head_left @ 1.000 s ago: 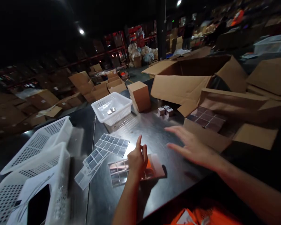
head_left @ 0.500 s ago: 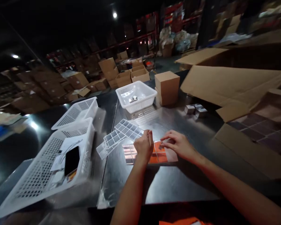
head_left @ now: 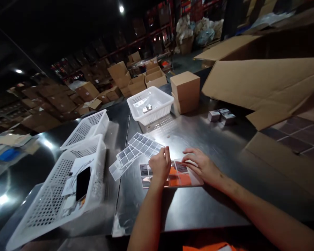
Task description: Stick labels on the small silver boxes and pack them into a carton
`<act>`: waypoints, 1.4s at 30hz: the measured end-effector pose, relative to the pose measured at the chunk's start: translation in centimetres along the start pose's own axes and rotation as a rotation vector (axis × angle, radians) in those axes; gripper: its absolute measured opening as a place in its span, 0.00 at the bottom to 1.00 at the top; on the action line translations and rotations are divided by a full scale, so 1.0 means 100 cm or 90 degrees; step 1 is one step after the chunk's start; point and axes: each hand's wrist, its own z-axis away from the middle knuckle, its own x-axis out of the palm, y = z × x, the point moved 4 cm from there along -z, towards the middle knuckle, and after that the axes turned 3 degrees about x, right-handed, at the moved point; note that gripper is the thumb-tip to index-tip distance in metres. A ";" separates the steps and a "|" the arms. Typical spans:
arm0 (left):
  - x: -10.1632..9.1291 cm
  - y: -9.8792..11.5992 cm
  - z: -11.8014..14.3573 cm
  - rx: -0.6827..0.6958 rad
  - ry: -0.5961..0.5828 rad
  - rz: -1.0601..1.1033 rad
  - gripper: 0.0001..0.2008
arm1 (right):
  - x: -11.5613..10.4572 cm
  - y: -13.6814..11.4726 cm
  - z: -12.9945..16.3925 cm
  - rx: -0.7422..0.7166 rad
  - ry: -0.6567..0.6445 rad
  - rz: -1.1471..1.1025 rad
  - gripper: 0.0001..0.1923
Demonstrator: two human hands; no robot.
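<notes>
A shiny sheet of square stickers [head_left: 179, 179] lies flat on the metal table, reflecting orange over its middle and right part. My left hand [head_left: 160, 165] is closed above it, thumb up and fingers curled; whatever it holds is hidden. At the sheet's right end, my right hand [head_left: 201, 165] has its fingers bent and somewhat apart, the fingertips at the upper edge of the sheet. Just beyond my left hand are several loose grid-patterned sheets [head_left: 143, 144], overlapping one another.
White plastic baskets stand left; the near basket [head_left: 45, 200] holds a black phone [head_left: 83, 184], a cable and papers. Another white basket [head_left: 157, 116] with small silvery pieces stands ahead, beside cardboard boxes [head_left: 187, 92]. Small boxes [head_left: 221, 116] sit near a large open carton [head_left: 261, 87] at right.
The view has shifted slightly. My left hand stays closed over the sheet, and my right hand stays by its right end with slightly altered fingers. The orange reflection on the sheet has changed.
</notes>
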 end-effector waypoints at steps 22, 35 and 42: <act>-0.004 0.003 0.005 0.050 0.002 -0.128 0.22 | -0.122 0.109 -0.062 0.358 0.342 0.263 0.40; 0.001 0.001 0.006 0.189 0.068 0.243 0.23 | -0.055 0.042 -0.057 0.402 0.143 -0.328 0.42; 0.000 0.002 0.007 0.283 -0.001 0.440 0.44 | -0.010 0.001 -0.024 0.391 -0.084 -0.804 0.44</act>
